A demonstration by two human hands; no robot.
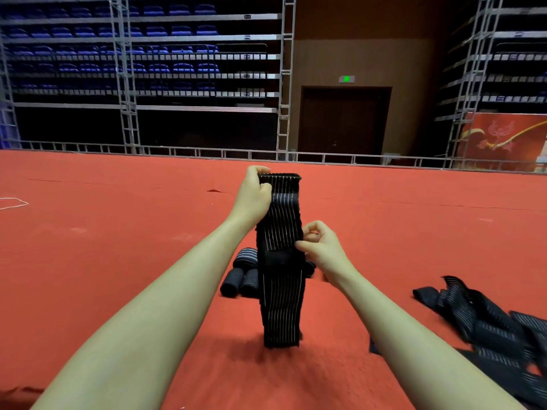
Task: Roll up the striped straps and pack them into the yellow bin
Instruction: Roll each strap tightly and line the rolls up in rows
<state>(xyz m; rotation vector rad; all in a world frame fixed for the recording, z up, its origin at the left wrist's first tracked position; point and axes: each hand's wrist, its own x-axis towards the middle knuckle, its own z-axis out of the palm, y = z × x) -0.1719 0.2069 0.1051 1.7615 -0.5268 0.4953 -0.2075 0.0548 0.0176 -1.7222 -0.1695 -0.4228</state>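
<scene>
over red carpet (118, 247), a strap (281, 276) is hung straight for rolling: top grasped by left hand (254, 196), edge pinched by right hand (321, 250); rolls (241, 276) lie at 12 o'clock.

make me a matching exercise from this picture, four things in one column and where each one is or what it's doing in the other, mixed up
Things:
1. left hand
2. right hand
3. rolled straps
4. loose straps

States:
A. heaped on the carpet at the right
B. grips the top end of the held strap
C. lie on the carpet behind the held strap
D. pinches the held strap's edge midway down

Pairs: 1-B, 2-D, 3-C, 4-A
</scene>
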